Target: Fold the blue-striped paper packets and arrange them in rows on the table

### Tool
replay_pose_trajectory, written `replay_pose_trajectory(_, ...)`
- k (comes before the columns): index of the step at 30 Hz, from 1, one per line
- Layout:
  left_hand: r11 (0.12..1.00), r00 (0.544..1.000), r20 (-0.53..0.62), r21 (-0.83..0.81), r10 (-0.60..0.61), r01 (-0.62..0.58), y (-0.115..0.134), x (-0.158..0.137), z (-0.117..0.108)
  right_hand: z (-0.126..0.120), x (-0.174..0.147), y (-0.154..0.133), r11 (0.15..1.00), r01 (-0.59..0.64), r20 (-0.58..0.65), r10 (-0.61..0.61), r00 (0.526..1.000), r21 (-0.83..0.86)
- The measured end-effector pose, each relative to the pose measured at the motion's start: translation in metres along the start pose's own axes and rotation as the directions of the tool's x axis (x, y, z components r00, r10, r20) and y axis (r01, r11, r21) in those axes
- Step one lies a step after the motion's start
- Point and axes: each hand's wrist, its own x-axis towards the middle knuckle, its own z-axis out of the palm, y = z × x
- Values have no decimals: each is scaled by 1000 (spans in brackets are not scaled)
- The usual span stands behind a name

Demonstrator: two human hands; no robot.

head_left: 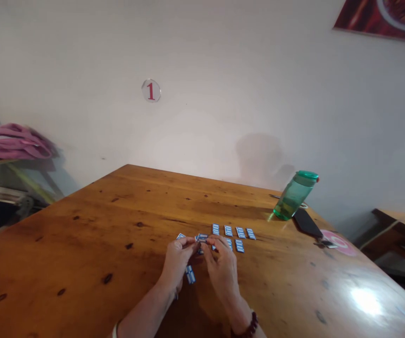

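My left hand (176,264) and my right hand (222,268) meet over the wooden table, fingertips pinched on a small blue-and-white card-like piece (201,240). Its exact kind is too small to make out. To the right, several similar blue-and-white pieces (228,230) lie in two short rows, and my right hand partly covers the nearer row. Another such piece (190,275) lies below my left fingers, and one more (180,236) shows just beyond them. Part of what lies under my fingertips is hidden.
A green-lidded water bottle (292,196) stands at the table's (93,234) right side. Beside it lie a dark flat phone-like object (307,222) and a pink round mat (339,242). A white wall rises behind; pink cloth (14,142) lies off to the left.
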Motion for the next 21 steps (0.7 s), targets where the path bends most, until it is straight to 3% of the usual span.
replay_pose_trajectory(5,1000,999,-44,-1,-20,20,3,-1,0,-8,6,0,999,-33,-56,35,998,30)
replay_pose_trajectory(9,999,996,-85,-22,-34,32,3,0,-2,-12,10,3,986,-127,-130,141,982,110)
replay_pose_trajectory(16,997,995,-71,-16,75,-77,0,2,-2,0,6,2,860,-337,104,322,941,384)
replay_pose_trajectory(21,999,1000,-1,-37,26,-26,3,-1,-1,-3,6,-2,765,-470,201,427,882,441)
